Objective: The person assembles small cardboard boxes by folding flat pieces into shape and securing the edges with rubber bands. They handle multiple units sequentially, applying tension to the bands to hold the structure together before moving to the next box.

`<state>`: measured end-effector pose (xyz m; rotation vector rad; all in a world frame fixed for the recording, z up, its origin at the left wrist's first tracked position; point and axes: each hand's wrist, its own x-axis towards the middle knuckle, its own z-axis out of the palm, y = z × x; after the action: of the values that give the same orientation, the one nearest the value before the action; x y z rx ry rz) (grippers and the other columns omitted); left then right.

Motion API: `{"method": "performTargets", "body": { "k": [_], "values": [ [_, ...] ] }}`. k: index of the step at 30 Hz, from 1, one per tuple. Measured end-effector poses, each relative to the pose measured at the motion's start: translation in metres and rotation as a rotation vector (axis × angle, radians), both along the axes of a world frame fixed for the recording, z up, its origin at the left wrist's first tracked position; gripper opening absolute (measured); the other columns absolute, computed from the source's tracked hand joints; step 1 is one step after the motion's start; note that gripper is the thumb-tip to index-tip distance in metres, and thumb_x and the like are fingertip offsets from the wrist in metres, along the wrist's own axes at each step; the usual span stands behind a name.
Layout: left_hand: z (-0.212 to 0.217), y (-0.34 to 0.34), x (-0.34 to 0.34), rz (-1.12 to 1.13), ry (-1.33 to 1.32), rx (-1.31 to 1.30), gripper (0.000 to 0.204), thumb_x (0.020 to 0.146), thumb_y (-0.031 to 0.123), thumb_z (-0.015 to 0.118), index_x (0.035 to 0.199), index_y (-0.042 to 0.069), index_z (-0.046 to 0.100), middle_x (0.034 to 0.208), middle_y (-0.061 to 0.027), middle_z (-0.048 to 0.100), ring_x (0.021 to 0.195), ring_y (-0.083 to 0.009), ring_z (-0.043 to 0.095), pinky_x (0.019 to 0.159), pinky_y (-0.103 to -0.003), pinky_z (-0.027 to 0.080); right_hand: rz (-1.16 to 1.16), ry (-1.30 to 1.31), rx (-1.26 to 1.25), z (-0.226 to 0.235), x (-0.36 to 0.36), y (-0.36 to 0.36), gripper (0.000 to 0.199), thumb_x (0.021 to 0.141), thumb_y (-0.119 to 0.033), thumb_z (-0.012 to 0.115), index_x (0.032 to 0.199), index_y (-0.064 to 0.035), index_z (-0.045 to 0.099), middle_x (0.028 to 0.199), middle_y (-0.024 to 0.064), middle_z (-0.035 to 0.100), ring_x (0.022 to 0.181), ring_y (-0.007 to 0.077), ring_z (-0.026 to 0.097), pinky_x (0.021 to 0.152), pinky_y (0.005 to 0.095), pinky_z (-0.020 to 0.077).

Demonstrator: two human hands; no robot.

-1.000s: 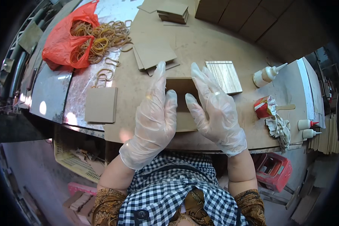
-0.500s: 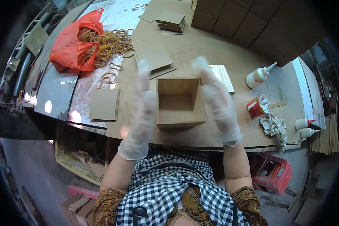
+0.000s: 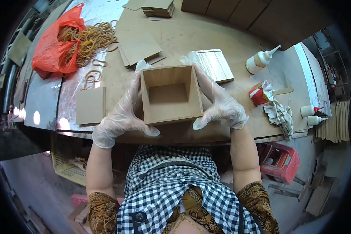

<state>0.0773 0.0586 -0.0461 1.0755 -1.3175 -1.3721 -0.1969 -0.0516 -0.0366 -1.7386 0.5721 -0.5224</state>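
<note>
Head view: the translucent-gloved left hand (image 3: 124, 116) and similarly gloved right hand (image 3: 219, 106), both half open with thumbs spread, hold a square, open-topped brown fibreboard box (image 3: 169, 97) between them over the near side of the brown board-topped counter (image 3: 193, 37).

Clear gloves (image 3: 123, 119), checked apron (image 3: 171, 183), sleeves (image 3: 102, 212) (perhaps floral)

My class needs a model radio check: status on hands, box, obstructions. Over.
Left hand and right hand holding brown box, one each side. Opening unobstructed, facing camera. Wood-grained panel close beyond right hand.
</note>
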Motion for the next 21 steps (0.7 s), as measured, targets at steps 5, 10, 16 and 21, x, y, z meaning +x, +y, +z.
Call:
{"method": "performTargets", "body": {
  "k": [5, 10, 16, 21],
  "values": [
    [0.006, -0.004, -0.002, -0.038, -0.012, 0.062, 0.149, 0.048, 0.012, 0.098, 0.159, 0.003, -0.001, 0.164, -0.0129, 0.015, 0.15, -0.0218, 0.018, 0.123, -0.039, 0.017, 0.009, 0.107, -0.153, 0.002, 0.001, 0.0, 0.152, 0.041, -0.042, 0.099, 0.158, 0.0011, 0.01, 0.164, 0.0193, 0.017, 0.153, 0.0295, 0.011, 0.124, 0.0418, 0.0115],
    [0.005, -0.008, -0.005, -0.014, -0.092, -0.085, 0.145, 0.051, 0.013, 0.098, 0.159, 0.004, 0.002, 0.161, -0.0116, 0.022, 0.147, -0.0205, 0.024, 0.121, -0.04, 0.023, 0.002, 0.017, -0.192, 0.0, 0.006, 0.0, 0.147, 0.045, -0.038, 0.099, 0.157, 0.0016, 0.012, 0.162, 0.019, 0.022, 0.152, 0.03, 0.018, 0.124, 0.0414, 0.0133],
    [-0.001, -0.006, -0.002, 0.005, -0.108, -0.024, 0.146, 0.049, 0.016, 0.099, 0.158, 0.0, 0.003, 0.159, -0.0121, 0.025, 0.147, -0.0215, 0.024, 0.121, -0.039, 0.022, -0.015, 0.027, -0.185, -0.005, 0.007, 0.0, 0.147, 0.044, -0.04, 0.099, 0.156, 0.0028, 0.013, 0.159, 0.0195, 0.026, 0.15, 0.0307, 0.022, 0.124, 0.0411, 0.0148],
    [-0.003, -0.005, 0.003, -0.007, -0.24, -0.044, 0.147, 0.048, 0.017, 0.099, 0.158, -0.001, 0.003, 0.159, -0.0123, 0.024, 0.148, -0.0213, 0.022, 0.122, -0.037, 0.018, -0.018, 0.033, -0.108, -0.007, 0.007, 0.0, 0.149, 0.044, -0.041, 0.099, 0.156, 0.0044, 0.012, 0.159, 0.0201, 0.026, 0.15, 0.031, 0.022, 0.124, 0.0413, 0.0154]
  ]
}}
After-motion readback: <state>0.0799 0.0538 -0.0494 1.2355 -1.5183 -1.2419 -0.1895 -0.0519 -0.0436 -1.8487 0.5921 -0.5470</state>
